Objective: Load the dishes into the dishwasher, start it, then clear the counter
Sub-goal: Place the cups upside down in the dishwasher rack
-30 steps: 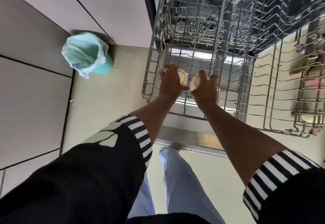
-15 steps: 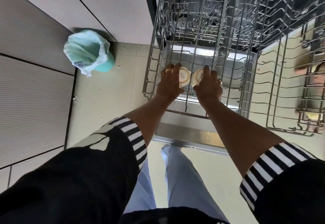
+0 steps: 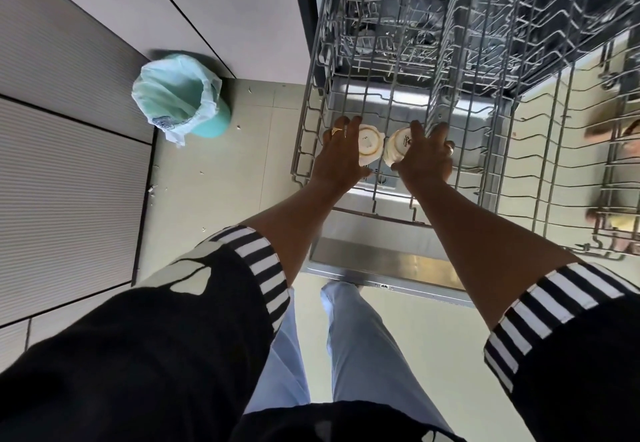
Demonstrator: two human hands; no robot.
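Gripping the left bowl (image 3: 371,141), the left hand (image 3: 341,159) holds it base-up beside the right bowl (image 3: 398,146), clasped by the right hand (image 3: 428,161), at the near end of the pulled-out dishwasher rack (image 3: 377,215) (loading looks barely begun; starting the machine and clearing the counter remain).

So the cups have flipped: a second ago they sat side-on, mostly buried in the palms. Now the left cup (image 3: 371,139) shows its ringed base and the right cup (image 3: 399,146) its printed one. Both sit lower among the rack (image 3: 300,164) wires. Left hand (image 3: 341,159) and right hand (image 3: 428,159) have stretched their fingers out over them.
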